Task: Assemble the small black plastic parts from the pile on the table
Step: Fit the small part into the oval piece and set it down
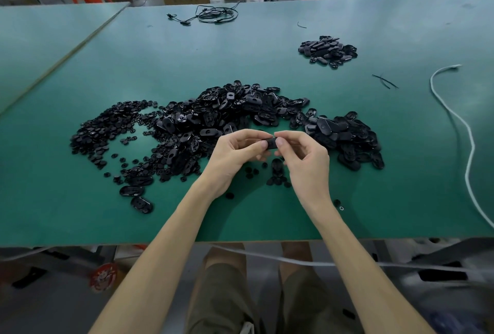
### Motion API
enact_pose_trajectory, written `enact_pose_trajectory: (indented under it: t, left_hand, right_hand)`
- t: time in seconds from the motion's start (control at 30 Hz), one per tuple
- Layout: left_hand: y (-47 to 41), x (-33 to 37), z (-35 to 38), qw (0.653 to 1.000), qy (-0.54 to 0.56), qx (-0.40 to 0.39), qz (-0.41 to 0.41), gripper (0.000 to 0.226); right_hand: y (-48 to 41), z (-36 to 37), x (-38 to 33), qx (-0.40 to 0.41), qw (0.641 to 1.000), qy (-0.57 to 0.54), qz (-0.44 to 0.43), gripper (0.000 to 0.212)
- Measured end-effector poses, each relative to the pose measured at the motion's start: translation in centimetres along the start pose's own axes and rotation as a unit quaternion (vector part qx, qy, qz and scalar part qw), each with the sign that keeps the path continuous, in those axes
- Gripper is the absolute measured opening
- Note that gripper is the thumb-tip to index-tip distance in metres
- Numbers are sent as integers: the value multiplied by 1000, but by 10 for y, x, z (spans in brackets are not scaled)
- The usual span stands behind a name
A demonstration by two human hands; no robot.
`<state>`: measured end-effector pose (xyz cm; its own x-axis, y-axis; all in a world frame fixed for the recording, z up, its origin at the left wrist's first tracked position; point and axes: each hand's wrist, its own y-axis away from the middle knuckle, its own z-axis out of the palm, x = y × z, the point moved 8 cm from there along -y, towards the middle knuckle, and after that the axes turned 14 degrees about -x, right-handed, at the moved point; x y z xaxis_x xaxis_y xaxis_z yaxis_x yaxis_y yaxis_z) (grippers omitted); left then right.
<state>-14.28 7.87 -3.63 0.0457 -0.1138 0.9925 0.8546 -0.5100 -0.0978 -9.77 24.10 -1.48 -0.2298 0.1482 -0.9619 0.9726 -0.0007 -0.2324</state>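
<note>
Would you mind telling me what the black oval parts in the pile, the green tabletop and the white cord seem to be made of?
Black oval parts: apparently moulded hard plastic, semi-gloss; rims catch highlights. Green tabletop: probably a smooth rubber or vinyl mat, its soft sheen reflecting light. White cord: likely flexible plastic-sheathed cable, matte, lying in loose curves.

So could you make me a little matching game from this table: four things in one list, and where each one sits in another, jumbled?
Things
1. black part
2. white cord
3. black cable tangle
4. small heap of parts

Places
A. far side of the table, near the middle
B. pinched between left hand and right hand
C. snaking down the right side
D. alone, beyond the big pile, to the right

Pairs: 1-B, 2-C, 3-A, 4-D
</note>
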Motion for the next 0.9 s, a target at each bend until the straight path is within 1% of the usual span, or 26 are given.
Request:
enact_pose_trajectory:
  t: [0.57,0.9]
  left_hand:
    - [1,4,2,1000,-13,-10,-4,16]
    - [3,5,4,1000,-15,-11,-10,12]
  right_hand:
    - [-2,1,2,-22,999,-25,-1,13]
    - [-2,3,2,-38,999,-9,1,13]
